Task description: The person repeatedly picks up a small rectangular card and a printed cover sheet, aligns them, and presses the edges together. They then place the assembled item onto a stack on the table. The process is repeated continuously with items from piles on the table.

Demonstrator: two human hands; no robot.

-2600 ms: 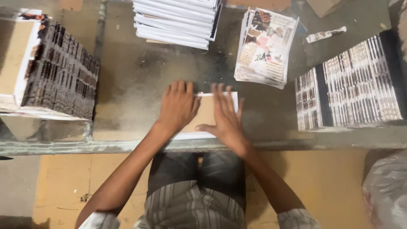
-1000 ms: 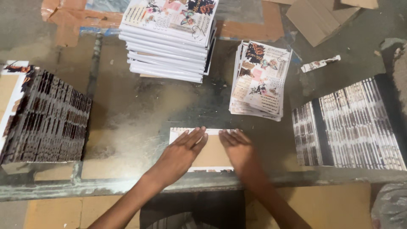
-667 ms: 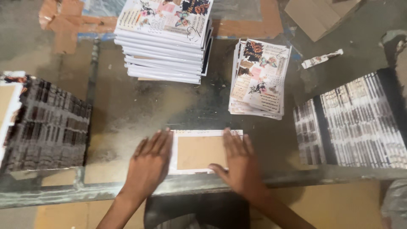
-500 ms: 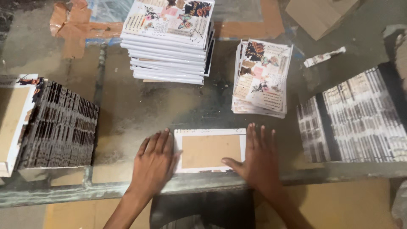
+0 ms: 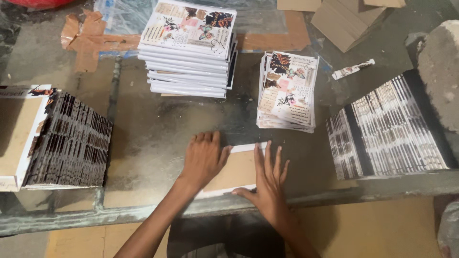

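Nearest the body, both hands lie flat on a brown board with a white border (image 5: 237, 170) that rests on the glass table (image 5: 153, 138) close to its front edge. The left hand (image 5: 203, 157) is spread open, palm down, over the board's left part, fingers pointing away from the person, gripping nothing. The right hand (image 5: 268, 179) is likewise open and pressed flat on the board's right part, fingers splayed, the thumb lying along the board's near white edge. The two hands sit just beside each other, with a strip of the brown face showing between them.

To the left, well apart from the hands, a slanted stack of dark-edged covers (image 5: 71, 143) leans in a row, with a brown, white-bordered board at its left end. To the right, a similar fanned stack of black-and-white-edged boards (image 5: 387, 131) lies at an angle near the table's right edge, beside a grey stone block (image 5: 442, 71).

Farther back, just beyond the right hand, a small pile of printed sheets with flowers and butterflies (image 5: 287, 91) lies on the glass. Left of it and farther still stands a taller stack of white-edged books with the same printed cover on top (image 5: 189, 48). A small tube (image 5: 353, 69) lies to the right of the sheets. At the far edge, flattened cardboard pieces (image 5: 342, 19) and strips of brown tape (image 5: 88, 43) show
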